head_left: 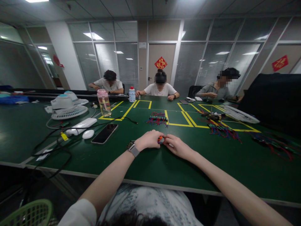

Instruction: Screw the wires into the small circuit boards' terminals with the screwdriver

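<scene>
Both my hands meet on the green table (152, 163) straight in front of me. My left hand (148, 140), with a grey watch (133, 148) on its wrist, is curled shut. My right hand (176, 146) is pinched shut against it. Between their fingertips sits a small orange and dark part (161, 139), too small to name. A bundle of coloured wired parts (157, 119) lies just beyond my hands, inside yellow tape lines.
A black phone (104, 133), white mouse (88, 134), white power strip (81, 125), cables and two white fans (67, 108) lie at left. A pink bottle (104, 102) stands further back. More wire bundles (222, 128) lie at right. Three people sit across the table.
</scene>
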`<state>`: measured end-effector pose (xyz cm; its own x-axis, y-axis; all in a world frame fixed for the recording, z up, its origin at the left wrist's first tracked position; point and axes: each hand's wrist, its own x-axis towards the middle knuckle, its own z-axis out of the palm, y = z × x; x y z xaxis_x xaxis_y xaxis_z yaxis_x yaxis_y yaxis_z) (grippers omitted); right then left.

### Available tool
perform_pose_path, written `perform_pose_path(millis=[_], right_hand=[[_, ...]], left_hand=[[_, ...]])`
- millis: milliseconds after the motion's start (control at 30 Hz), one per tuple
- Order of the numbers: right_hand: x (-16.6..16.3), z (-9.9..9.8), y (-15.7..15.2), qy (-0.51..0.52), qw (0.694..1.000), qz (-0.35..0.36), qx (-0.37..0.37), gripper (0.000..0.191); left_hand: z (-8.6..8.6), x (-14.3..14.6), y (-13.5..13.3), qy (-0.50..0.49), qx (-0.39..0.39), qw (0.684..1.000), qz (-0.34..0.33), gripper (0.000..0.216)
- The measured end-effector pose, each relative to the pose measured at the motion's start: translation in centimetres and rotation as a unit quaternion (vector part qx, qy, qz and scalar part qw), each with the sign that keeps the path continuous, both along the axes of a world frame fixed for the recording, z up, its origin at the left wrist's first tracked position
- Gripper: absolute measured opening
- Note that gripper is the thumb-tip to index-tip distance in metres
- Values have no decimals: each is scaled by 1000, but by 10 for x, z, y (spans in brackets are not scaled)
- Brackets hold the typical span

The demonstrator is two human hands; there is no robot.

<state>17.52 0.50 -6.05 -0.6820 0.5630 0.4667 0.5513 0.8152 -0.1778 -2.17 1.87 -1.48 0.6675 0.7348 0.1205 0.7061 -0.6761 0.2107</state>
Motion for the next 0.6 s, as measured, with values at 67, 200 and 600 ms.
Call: perform_pose_path(millis=[67, 200, 600], right_hand=[[1, -1, 1, 6, 1000, -4, -10, 13], [1, -1, -1, -1, 1000, -2, 1, 14], [11, 9, 4, -21, 996, -22, 85, 21]], left_hand=[[0, 0, 0, 1, 4, 1000, -2, 50], [0, 1, -1, 12, 11, 1000, 3, 49], [-2, -4, 3, 0, 13, 1000, 2, 61]])
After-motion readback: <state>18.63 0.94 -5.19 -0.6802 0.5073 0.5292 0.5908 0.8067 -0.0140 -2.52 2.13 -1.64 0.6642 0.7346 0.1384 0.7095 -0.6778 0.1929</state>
